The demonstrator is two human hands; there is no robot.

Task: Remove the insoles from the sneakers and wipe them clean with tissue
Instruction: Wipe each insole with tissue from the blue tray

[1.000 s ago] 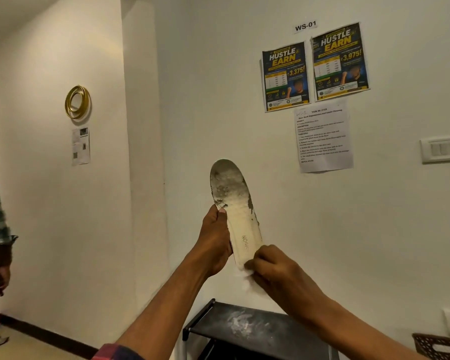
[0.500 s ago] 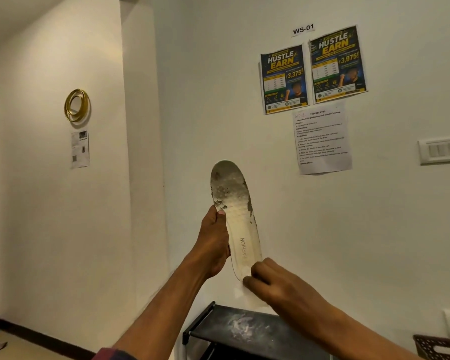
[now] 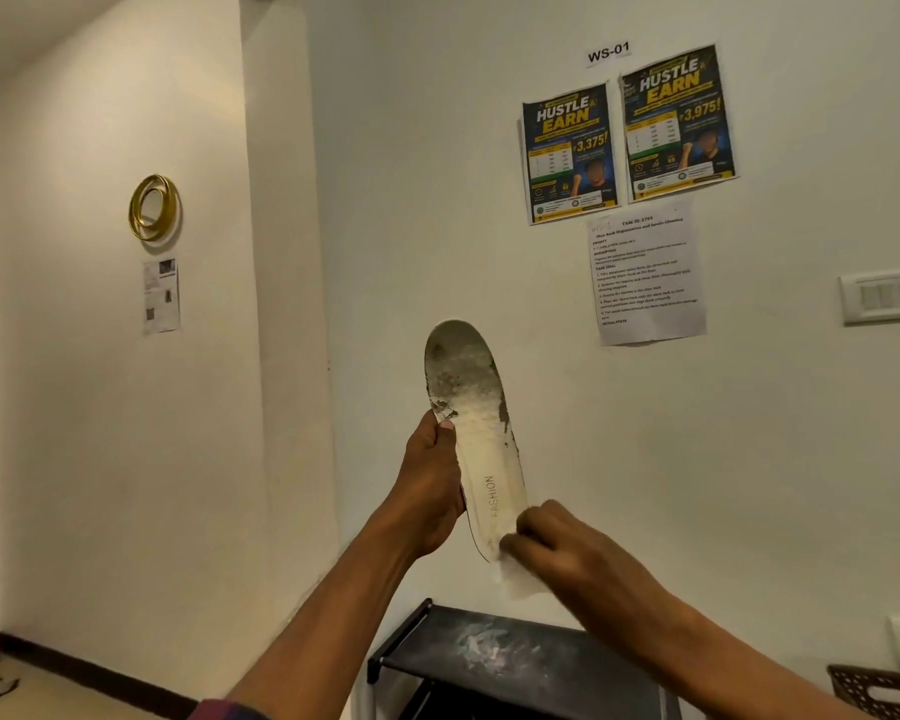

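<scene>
I hold a worn white insole [image 3: 481, 433] upright in front of the wall. Its upper toe part is grey and dirty, and the word FASHION runs along its lower half. My left hand [image 3: 430, 485] grips its left edge at mid-length, thumb on the front. My right hand [image 3: 562, 550] pinches a white tissue [image 3: 518, 582] against the insole's heel end, with the fingers covering most of the tissue. No sneakers are in view.
A black shoe rack [image 3: 520, 662] with a dusty white smear on its top stands below my hands against the wall. A brown perforated basket [image 3: 879, 693] sits at the lower right. Posters [image 3: 627, 132] and a switch plate [image 3: 884, 296] hang on the wall.
My right hand with the tissue has slid down the insole toward the heel, uncovering the FASHION print. A person at the far left edge one second ago is out of view now.
</scene>
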